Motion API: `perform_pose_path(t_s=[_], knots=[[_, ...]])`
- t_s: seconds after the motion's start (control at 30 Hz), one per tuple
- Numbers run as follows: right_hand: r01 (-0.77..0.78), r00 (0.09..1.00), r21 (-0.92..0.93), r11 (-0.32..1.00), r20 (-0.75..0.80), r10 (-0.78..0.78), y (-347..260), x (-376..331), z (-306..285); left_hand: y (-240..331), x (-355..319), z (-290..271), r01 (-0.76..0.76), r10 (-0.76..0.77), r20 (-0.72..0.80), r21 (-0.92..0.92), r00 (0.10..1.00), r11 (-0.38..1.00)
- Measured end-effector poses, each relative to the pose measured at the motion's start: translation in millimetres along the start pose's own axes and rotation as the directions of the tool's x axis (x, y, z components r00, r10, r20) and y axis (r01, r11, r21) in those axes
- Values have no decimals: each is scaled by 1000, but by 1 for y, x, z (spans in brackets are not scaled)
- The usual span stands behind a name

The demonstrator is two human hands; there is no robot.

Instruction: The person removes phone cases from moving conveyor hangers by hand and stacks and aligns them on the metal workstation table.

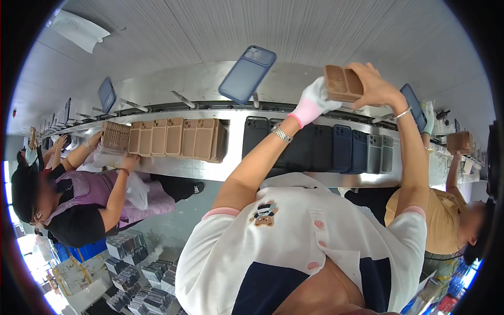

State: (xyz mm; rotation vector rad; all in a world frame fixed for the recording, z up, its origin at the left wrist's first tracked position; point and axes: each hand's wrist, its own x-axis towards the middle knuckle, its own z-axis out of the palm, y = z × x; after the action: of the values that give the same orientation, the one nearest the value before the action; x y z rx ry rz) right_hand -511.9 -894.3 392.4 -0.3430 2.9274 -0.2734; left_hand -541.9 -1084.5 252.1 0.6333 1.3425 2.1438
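Observation:
My left hand (318, 100), in a white glove with a pink cuff, grips the left end of a stack of brown phone cases (344, 84); its fingers are partly hidden behind the stack. On the other end my bare right hand (379, 86) is closed, thumb below and fingers over the top. The stack is held above the metal ledge, past the conveyor. Beneath my forearms stand rows of black phone cases (300, 152), dark blue phone cases (342, 149) and grey phone cases (374, 152) on the steel table.
A blue phone case (248, 73) sits raised on a conveyor peg, and bare metal pegs (182, 98) line the track. Brown phone cases (176, 137) stand in a row at the left. A person (100, 199) on the left handles brown cases; another person (441, 215) works on the right.

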Motion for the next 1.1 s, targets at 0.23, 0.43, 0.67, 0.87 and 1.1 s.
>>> perform_pose_path(t_s=[0.23,0.43,0.67,0.87,1.1], knots=[[-256,943,253,933,-145,299,18,-27,-29,-8,-108,-122,261,-259,120,-3,958,965],[155,954,713,684,-288,84,-20,16,-17,57,-197,-246,53,24,-515,133,857,990],[417,909,820,391,-376,-180,-157,90,2,135,-211,-349,397,594,-788,603,161,692],[518,844,804,291,-428,-322,-227,159,19,149,-165,-380,13,473,-880,474,35,880],[415,895,844,340,-313,-317,-240,218,22,146,-162,-362,-267,442,-723,352,532,897]])
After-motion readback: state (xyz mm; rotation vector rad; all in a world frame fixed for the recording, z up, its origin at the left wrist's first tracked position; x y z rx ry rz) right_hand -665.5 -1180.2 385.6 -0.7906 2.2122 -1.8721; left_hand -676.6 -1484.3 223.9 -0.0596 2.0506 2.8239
